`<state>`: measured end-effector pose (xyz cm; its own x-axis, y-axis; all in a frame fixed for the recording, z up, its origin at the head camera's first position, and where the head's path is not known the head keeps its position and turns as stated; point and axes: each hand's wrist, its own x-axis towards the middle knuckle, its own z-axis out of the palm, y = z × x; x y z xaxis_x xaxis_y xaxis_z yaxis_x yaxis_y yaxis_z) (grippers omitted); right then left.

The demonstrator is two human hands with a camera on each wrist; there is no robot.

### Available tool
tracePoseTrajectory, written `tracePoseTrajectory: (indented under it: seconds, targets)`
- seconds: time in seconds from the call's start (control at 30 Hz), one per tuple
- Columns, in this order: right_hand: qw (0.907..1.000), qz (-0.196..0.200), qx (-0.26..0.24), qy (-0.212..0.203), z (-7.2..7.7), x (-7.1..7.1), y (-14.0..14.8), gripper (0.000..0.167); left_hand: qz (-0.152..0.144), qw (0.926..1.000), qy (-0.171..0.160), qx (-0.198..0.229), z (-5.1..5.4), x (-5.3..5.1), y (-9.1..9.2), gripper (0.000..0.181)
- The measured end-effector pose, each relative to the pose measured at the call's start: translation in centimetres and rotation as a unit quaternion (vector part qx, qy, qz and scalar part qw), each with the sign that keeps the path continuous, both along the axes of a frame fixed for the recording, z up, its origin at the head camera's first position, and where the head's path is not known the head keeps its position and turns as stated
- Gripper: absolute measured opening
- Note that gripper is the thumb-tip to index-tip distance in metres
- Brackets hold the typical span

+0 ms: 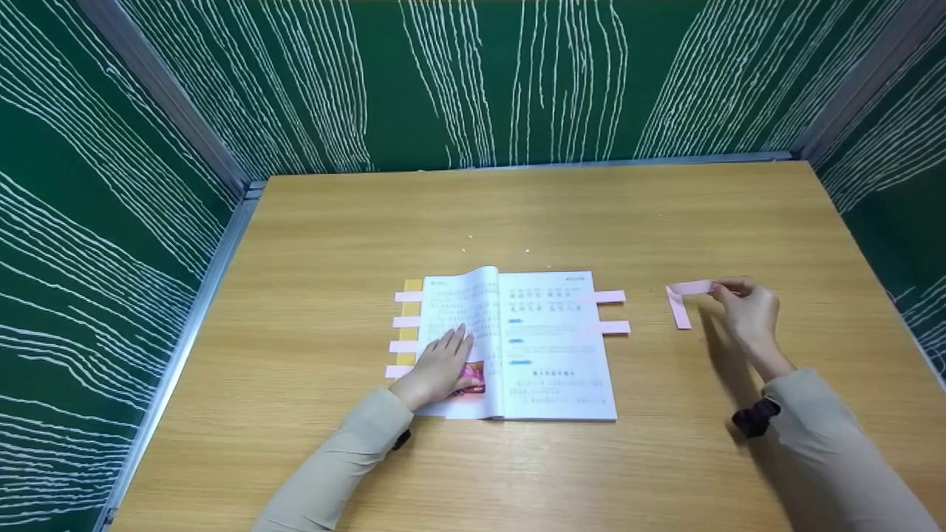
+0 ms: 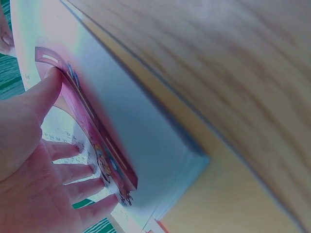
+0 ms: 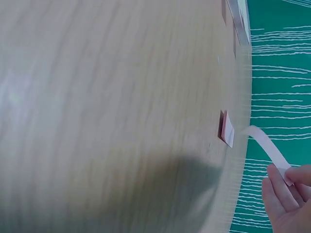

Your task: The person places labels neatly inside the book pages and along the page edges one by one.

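Note:
An open book (image 1: pixel 554 347) lies on the table, printed text on both pages. My left hand (image 1: pixel 437 369) rests on its left page with fingers straight; in the left wrist view the palm and thumb lie over a coloured picture (image 2: pixel 87 111). To the book's right, my right hand (image 1: pixel 750 310) pinches one end of a pink sticky tab (image 1: pixel 693 287) between thumb and fingers. Its far end is just above a small pad of pink sticky tabs (image 1: pixel 678 310) on the table. In the right wrist view the held tab (image 3: pixel 269 150) curves away from the fingertips.
Several pink tabs (image 1: pixel 406 322) stick out past the book's left edge, over a yellow strip (image 1: pixel 412 287). Two more pink tabs (image 1: pixel 616 327) jut from the right edge. Small white scraps (image 1: pixel 528 251) lie behind the book. Green walls (image 1: pixel 495 81) with white lines border the wooden table (image 1: pixel 355 222).

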<state>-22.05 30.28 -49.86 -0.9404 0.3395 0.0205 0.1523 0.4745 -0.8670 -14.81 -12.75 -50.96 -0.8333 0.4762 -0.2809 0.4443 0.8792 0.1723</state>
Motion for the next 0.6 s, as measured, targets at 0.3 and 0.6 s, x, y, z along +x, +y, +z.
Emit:
tracePoseTrajectory:
  seconds: [0.3, 0.6]
  targets:
    - [0.9918, 0.025, -0.122, 0.027, -0.2, 0.0, -0.1, 0.012, -0.002, 1.0000, -0.002, -0.003, 0.1, 0.0, 0.0, 0.075]
    - [0.9786, 0.044, -0.195, 0.049, -3.5, -1.2, 0.9, 0.009, -0.008, 0.9999, 0.010, -0.008, 0.0, 0.0, 0.0, 0.076]
